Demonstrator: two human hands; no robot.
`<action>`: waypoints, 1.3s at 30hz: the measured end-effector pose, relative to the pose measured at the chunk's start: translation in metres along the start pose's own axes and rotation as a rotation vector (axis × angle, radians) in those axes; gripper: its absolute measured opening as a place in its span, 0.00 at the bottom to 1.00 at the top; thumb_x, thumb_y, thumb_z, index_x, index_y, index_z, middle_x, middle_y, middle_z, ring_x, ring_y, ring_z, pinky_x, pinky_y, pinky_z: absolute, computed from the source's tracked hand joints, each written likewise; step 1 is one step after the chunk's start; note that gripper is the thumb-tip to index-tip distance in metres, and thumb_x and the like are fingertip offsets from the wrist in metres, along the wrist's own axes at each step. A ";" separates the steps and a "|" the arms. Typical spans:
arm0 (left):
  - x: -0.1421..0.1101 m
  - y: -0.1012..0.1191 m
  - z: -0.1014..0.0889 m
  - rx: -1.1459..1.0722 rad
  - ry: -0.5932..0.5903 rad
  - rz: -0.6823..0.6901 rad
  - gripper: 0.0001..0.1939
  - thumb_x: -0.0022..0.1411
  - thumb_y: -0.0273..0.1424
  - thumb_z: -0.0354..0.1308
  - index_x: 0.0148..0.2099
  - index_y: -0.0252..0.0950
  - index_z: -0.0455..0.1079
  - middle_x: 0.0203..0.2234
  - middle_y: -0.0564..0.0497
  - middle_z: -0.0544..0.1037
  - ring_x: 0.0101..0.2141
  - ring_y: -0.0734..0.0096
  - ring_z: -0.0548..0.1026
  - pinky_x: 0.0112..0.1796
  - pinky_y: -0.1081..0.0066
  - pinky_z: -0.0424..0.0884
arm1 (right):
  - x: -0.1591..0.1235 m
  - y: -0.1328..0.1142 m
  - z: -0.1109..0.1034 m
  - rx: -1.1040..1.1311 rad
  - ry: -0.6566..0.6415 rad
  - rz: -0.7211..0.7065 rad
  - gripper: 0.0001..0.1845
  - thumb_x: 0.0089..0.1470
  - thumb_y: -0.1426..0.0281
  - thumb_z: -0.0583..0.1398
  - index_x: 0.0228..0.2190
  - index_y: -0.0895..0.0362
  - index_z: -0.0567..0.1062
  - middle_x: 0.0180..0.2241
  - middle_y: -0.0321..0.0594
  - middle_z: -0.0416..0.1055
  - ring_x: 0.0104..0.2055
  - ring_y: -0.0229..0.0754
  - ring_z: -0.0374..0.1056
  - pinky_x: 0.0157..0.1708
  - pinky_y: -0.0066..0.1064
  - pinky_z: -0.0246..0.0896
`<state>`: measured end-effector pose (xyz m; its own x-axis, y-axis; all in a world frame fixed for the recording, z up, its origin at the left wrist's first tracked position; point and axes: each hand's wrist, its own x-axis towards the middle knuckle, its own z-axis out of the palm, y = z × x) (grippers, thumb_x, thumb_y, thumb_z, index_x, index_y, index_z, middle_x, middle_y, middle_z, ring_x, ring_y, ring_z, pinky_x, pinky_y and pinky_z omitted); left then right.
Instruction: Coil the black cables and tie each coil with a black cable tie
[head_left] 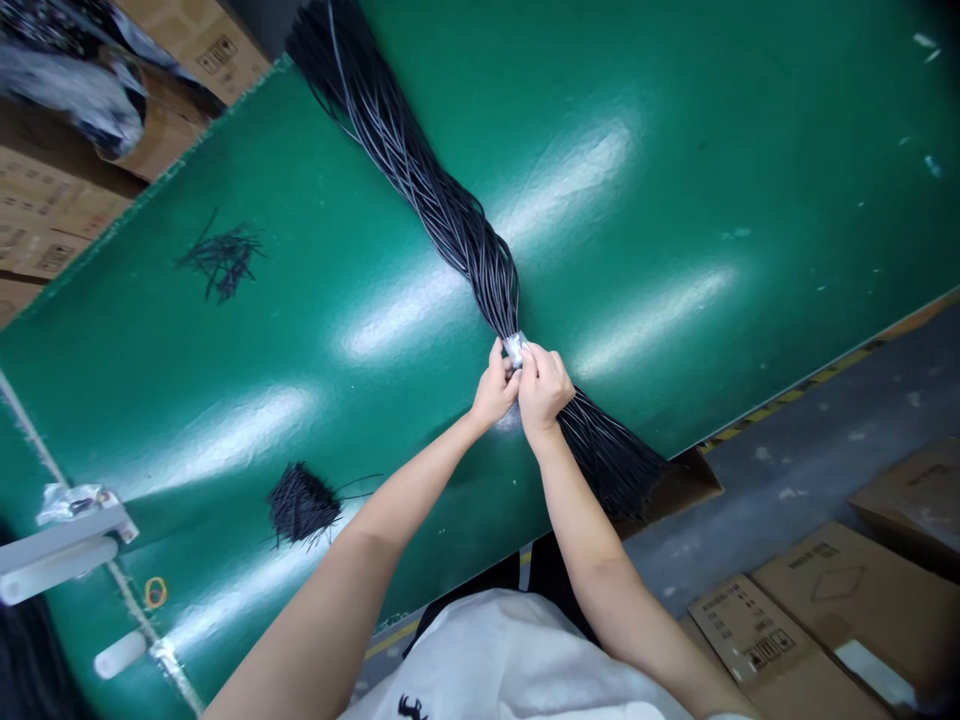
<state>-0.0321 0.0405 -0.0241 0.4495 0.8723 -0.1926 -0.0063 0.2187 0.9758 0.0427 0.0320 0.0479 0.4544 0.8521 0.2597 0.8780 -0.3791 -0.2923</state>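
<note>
A long bundle of black cables lies diagonally across the green table. Around its narrow waist is a band of shiny clear tape or plastic. My left hand is closed on the bundle's near side, thumb up beside the band. Pressed against it, my right hand has its fingers curled and its thumb and forefinger pinching the clear band. Below my right hand the cable ends fan out over the table's near edge. Parts of the fingers and the cables between the hands are hidden.
Two heaps of thin black ties or offcuts lie on the green table to the left. A yellow rubber band and white rollers sit at lower left. Cardboard boxes stand on the floor at right, others at upper left.
</note>
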 end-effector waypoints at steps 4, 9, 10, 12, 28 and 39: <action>0.000 0.004 -0.001 0.012 -0.014 -0.024 0.39 0.67 0.34 0.51 0.71 0.30 0.35 0.36 0.47 0.80 0.29 0.69 0.76 0.33 0.69 0.70 | -0.001 0.001 0.000 0.009 -0.006 0.013 0.20 0.67 0.61 0.51 0.39 0.56 0.81 0.30 0.42 0.75 0.30 0.36 0.69 0.31 0.28 0.56; -0.001 0.003 -0.001 0.005 -0.015 -0.020 0.39 0.67 0.36 0.51 0.71 0.29 0.36 0.37 0.45 0.80 0.30 0.68 0.77 0.34 0.68 0.71 | 0.001 -0.003 0.000 -0.007 0.011 0.044 0.21 0.67 0.60 0.52 0.39 0.56 0.82 0.30 0.42 0.75 0.30 0.37 0.70 0.31 0.28 0.55; -0.001 0.002 0.000 0.003 -0.013 -0.014 0.39 0.67 0.37 0.51 0.71 0.30 0.35 0.38 0.45 0.80 0.31 0.68 0.77 0.34 0.68 0.71 | 0.001 -0.003 0.000 -0.007 0.014 0.048 0.21 0.67 0.60 0.52 0.39 0.56 0.82 0.30 0.42 0.75 0.30 0.37 0.70 0.31 0.28 0.55; -0.001 0.001 0.000 0.000 -0.009 -0.003 0.39 0.67 0.37 0.50 0.71 0.30 0.35 0.39 0.44 0.80 0.30 0.68 0.77 0.34 0.68 0.71 | 0.001 -0.005 0.001 -0.002 0.010 0.055 0.21 0.67 0.59 0.52 0.39 0.56 0.82 0.30 0.42 0.75 0.30 0.37 0.70 0.31 0.28 0.55; -0.001 0.001 -0.001 0.032 -0.008 0.017 0.38 0.68 0.37 0.49 0.71 0.29 0.36 0.40 0.42 0.81 0.32 0.66 0.78 0.35 0.67 0.72 | 0.000 -0.005 0.002 -0.019 -0.019 0.072 0.20 0.67 0.60 0.52 0.40 0.56 0.81 0.31 0.42 0.75 0.31 0.37 0.69 0.31 0.29 0.55; -0.001 0.002 -0.001 0.041 -0.018 0.003 0.37 0.69 0.38 0.48 0.71 0.32 0.35 0.35 0.47 0.79 0.28 0.68 0.76 0.32 0.69 0.70 | -0.001 -0.003 0.003 -0.056 0.085 0.006 0.19 0.67 0.61 0.53 0.38 0.56 0.81 0.28 0.40 0.75 0.28 0.35 0.69 0.30 0.27 0.56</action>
<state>-0.0331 0.0405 -0.0219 0.4654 0.8649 -0.1880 0.0291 0.1974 0.9799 0.0393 0.0336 0.0456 0.4687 0.8169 0.3361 0.8812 -0.4056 -0.2428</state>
